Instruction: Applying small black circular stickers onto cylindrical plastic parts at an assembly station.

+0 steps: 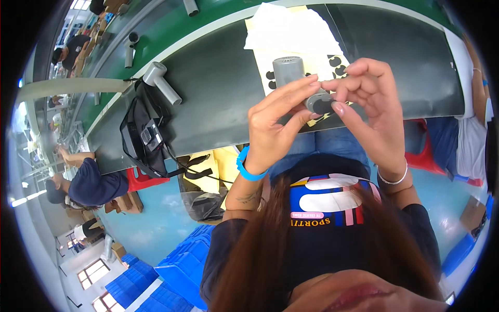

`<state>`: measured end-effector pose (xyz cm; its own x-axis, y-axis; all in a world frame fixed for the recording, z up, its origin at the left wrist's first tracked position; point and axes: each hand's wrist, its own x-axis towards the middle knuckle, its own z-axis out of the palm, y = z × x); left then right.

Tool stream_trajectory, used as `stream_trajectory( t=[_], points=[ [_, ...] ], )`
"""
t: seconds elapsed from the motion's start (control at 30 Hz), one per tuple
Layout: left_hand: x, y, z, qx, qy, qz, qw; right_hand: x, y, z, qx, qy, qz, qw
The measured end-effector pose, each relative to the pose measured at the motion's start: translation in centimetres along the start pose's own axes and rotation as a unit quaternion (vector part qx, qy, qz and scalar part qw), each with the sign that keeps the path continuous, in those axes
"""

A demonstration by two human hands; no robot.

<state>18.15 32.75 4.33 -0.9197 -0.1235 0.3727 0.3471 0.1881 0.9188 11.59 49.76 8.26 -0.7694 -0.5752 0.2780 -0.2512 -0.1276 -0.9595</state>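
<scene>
My left hand (273, 122) is closed around the handle of a grey hair dryer (288, 70). The dryer's cylindrical body, with a vent grille on its end, shows beyond my fingers; the middle of its handle is hidden by them. A round black sticker (323, 107) lies against the handle's end, partly covering it. Thumb and index finger of my right hand (373, 101) pinch the sticker's edge, the other fingers raised. Under the dryer is a yellow sheet (262, 62) bearing several black stickers (338, 65), and a crumpled white sheet (291, 31) covers its far part.
Another grey hair dryer (163, 84) lies on the dark table (218, 83) to the left, beside a black bag (145, 132). More dryers lie on the green conveyor (150, 31) beyond. Blue crates (187, 260) stand at lower left. Co-workers sit to the left (99, 174) and right.
</scene>
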Motion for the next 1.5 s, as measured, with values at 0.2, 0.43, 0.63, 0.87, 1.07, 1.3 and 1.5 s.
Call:
stream_trajectory(
  t=[0.2, 0.43, 0.63, 0.87, 1.07, 1.3, 1.5],
  points=[
    [0.2, 0.3, 0.3, -0.082, -0.007, -0.037, 0.996, 0.1, -0.3, -0.1, 0.001, 0.015, 0.032, 0.999],
    [0.2, 0.3, 0.2, -0.102, -0.015, -0.056, 0.993, 0.3, -0.5, -0.1, -0.015, 0.018, 0.043, 0.999],
    [0.3, 0.3, 0.4, -0.113, -0.009, -0.062, 0.992, 0.3, -0.4, -0.2, -0.022, 0.024, 0.044, 0.999],
    [0.3, 0.2, 0.5, -0.118, -0.008, -0.064, 0.991, 0.3, -0.5, -0.3, -0.035, 0.02, 0.043, 0.998],
    [0.2, 0.3, 0.7, -0.119, -0.006, -0.064, 0.991, 0.2, -0.5, -0.3, -0.034, 0.021, 0.045, 0.998],
    [0.3, 0.4, 0.9, -0.112, -0.002, -0.072, 0.991, 0.0, -0.7, -0.4, -0.068, 0.022, 0.04, 0.997],
    [-0.2, 0.3, 1.4, -0.102, 0.011, -0.069, 0.992, -0.7, -1.2, -0.4, -0.235, 0.038, 0.002, 0.971]
  ],
)
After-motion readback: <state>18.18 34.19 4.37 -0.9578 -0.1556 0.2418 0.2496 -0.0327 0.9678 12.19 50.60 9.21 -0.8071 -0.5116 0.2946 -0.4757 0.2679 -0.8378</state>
